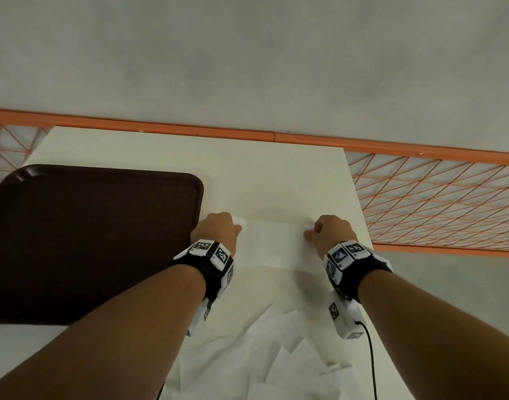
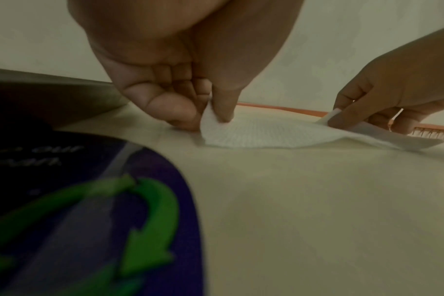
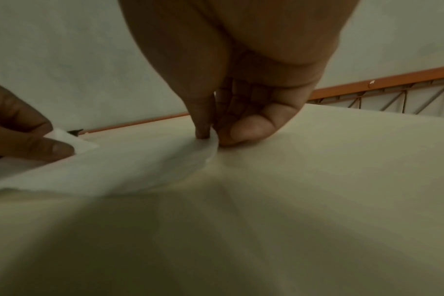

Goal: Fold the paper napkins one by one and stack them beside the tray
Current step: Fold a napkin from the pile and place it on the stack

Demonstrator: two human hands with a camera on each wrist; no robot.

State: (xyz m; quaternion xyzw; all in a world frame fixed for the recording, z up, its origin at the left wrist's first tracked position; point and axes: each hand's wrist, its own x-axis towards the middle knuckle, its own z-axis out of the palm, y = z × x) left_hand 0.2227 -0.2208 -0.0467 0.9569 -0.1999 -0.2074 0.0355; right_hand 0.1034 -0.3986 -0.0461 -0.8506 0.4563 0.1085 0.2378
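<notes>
My left hand pinches the far left corner of a thin white paper napkin, thumb against curled fingers, with the corner bent upward between them. My right hand pinches the far right corner the same way; in the right wrist view the thumb presses down on the paper's edge and the curled fingers sit just behind it, knuckles on the surface. The napkin is stretched between the two hands and lies low on the pale cream desk, its near edge resting flat while the pinched far edge is lifted slightly.

The napkin sits just to the right of a dark brown rectangular plastic tray with rounded corners, which rests on the left part of the desk; my left hand is right beside the tray's right rim. Nearer to me, between my forearms, a loose heap of white paper napkins spreads over the desk's near edge, crumpled and overlapping.

Both wrists carry black bands with white blocks printed in black-and-white square markers. Beyond the desk runs an orange rail along a grey wall, with orange wire mesh to the right.
</notes>
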